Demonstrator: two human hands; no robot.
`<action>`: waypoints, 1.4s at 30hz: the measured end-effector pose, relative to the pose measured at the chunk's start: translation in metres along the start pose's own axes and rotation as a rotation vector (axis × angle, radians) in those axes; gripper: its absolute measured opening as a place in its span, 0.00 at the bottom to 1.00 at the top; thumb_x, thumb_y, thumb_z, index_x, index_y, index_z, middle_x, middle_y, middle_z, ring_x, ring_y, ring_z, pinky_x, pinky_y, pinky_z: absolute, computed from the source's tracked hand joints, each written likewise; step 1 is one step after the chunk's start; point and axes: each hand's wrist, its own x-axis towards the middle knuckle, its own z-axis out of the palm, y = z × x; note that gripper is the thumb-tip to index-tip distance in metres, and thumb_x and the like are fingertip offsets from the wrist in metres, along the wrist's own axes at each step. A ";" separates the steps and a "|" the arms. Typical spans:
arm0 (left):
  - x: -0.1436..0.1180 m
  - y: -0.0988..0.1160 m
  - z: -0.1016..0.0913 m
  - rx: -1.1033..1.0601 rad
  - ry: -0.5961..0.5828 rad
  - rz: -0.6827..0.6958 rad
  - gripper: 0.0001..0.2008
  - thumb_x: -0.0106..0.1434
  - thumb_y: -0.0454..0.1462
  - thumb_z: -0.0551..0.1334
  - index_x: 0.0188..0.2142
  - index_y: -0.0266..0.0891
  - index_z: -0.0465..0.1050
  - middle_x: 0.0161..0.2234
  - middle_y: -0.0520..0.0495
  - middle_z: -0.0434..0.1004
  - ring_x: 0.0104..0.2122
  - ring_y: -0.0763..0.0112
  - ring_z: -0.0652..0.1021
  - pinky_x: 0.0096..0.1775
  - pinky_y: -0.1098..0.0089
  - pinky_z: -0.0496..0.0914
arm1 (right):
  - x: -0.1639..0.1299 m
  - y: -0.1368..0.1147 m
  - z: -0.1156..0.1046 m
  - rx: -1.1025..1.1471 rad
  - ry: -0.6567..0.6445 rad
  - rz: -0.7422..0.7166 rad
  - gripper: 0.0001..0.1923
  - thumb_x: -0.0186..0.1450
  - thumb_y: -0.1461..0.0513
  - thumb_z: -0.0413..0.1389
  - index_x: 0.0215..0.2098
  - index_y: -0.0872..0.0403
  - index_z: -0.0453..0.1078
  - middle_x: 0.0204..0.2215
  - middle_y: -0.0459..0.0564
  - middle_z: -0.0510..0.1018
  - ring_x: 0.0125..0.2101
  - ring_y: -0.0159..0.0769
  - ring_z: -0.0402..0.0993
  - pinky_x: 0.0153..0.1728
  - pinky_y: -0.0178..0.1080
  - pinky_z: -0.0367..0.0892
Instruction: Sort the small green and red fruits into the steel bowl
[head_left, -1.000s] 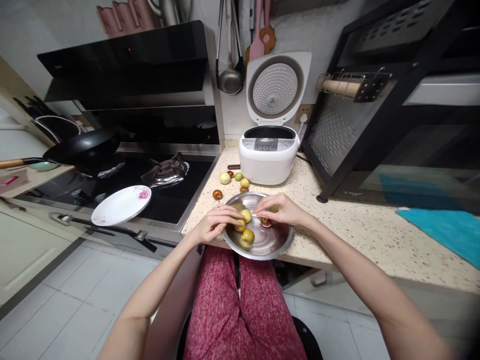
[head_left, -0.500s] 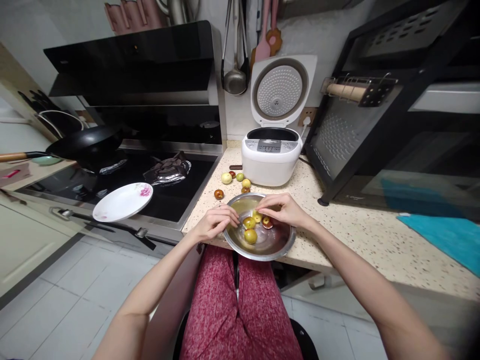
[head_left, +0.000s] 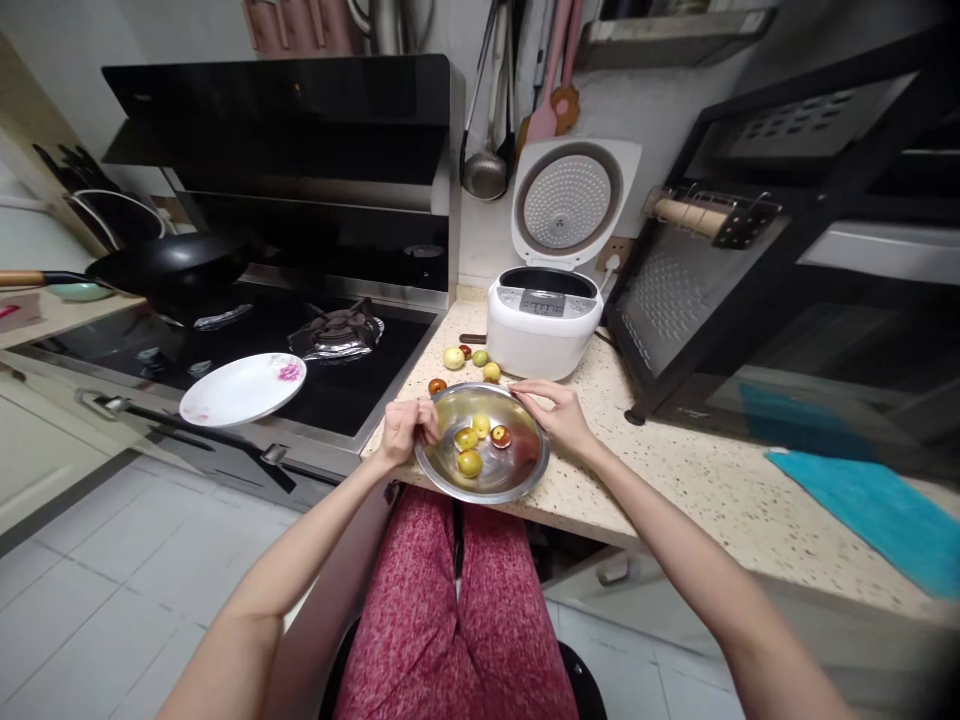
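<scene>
A round stainless steel bowl (head_left: pixel 517 472) sits near the counter's front edge. Inside it lie several jujubes, some yellow-green (head_left: pixel 470 463) and one reddish brown (head_left: pixel 500 436). My left hand (head_left: pixel 409 430) is curled over the bowl's left rim, fingers closed on it. At the upper right rim, my right hand (head_left: pixel 556 412) pinches the edge between thumb and fingers. Just behind the bowl, more jujubes rest on the counter: a pale one (head_left: pixel 454 358), a yellow one (head_left: pixel 491 371) and a brown one (head_left: pixel 437 385) close to the rim.
An open white rice cooker (head_left: pixel 544 325) stands behind the bowl. Left is the gas stove (head_left: pixel 341 330), with a wok (head_left: pixel 176 262) and a floral white plate (head_left: pixel 244 390) at its front edge. On the right are a dark rack (head_left: pixel 660 290) and a turquoise cloth (head_left: pixel 862 505).
My hands have moved from over the fruit to the bowl's rim. The bowl has shifted left along the counter, and the jujube my right fingers were touching now lies in it.
</scene>
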 end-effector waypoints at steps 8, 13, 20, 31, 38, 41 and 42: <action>-0.003 0.000 -0.002 0.018 -0.027 -0.037 0.37 0.80 0.45 0.43 0.19 0.38 0.77 0.17 0.45 0.75 0.21 0.69 0.76 0.28 0.67 0.69 | 0.038 0.036 0.016 -0.155 -0.107 -0.060 0.17 0.72 0.65 0.53 0.53 0.50 0.80 0.51 0.55 0.84 0.52 0.43 0.80 0.58 0.50 0.74; -0.006 -0.002 -0.005 0.081 -0.038 0.034 0.35 0.79 0.44 0.44 0.24 0.39 0.81 0.21 0.44 0.81 0.24 0.66 0.81 0.30 0.65 0.74 | 0.037 0.046 0.020 -0.141 -0.287 -0.075 0.17 0.74 0.61 0.53 0.57 0.48 0.77 0.59 0.54 0.79 0.62 0.43 0.74 0.66 0.53 0.67; -0.007 -0.003 -0.005 0.104 -0.047 0.038 0.34 0.79 0.43 0.45 0.22 0.39 0.79 0.19 0.46 0.79 0.22 0.68 0.80 0.28 0.66 0.74 | 0.030 0.044 0.022 -0.137 -0.359 -0.088 0.19 0.76 0.63 0.50 0.59 0.47 0.76 0.60 0.53 0.78 0.62 0.41 0.73 0.66 0.49 0.67; -0.004 -0.002 -0.007 0.120 -0.076 0.086 0.32 0.79 0.41 0.47 0.23 0.39 0.80 0.20 0.47 0.80 0.23 0.69 0.81 0.29 0.68 0.74 | 0.038 0.031 0.007 -0.339 -0.201 -0.193 0.17 0.75 0.61 0.52 0.60 0.51 0.74 0.54 0.58 0.79 0.55 0.47 0.76 0.56 0.52 0.76; 0.000 0.004 -0.006 0.140 -0.092 0.036 0.35 0.80 0.43 0.44 0.25 0.38 0.82 0.23 0.45 0.83 0.26 0.67 0.84 0.33 0.67 0.76 | 0.030 -0.015 -0.007 -0.362 -0.140 -0.425 0.18 0.76 0.63 0.52 0.62 0.50 0.73 0.55 0.57 0.80 0.56 0.45 0.77 0.57 0.51 0.77; -0.001 0.002 -0.005 0.132 -0.100 0.034 0.34 0.80 0.42 0.44 0.26 0.37 0.83 0.22 0.45 0.83 0.27 0.68 0.84 0.34 0.69 0.76 | 0.021 -0.029 -0.002 -0.353 -0.247 -0.494 0.18 0.76 0.66 0.51 0.60 0.50 0.75 0.54 0.55 0.82 0.55 0.42 0.79 0.56 0.49 0.79; -0.001 0.001 -0.005 0.130 -0.105 0.035 0.34 0.80 0.42 0.45 0.26 0.37 0.83 0.23 0.45 0.83 0.27 0.67 0.84 0.33 0.69 0.75 | 0.018 -0.031 0.000 -0.344 -0.285 -0.501 0.19 0.76 0.67 0.51 0.59 0.50 0.75 0.54 0.54 0.82 0.55 0.42 0.79 0.56 0.49 0.79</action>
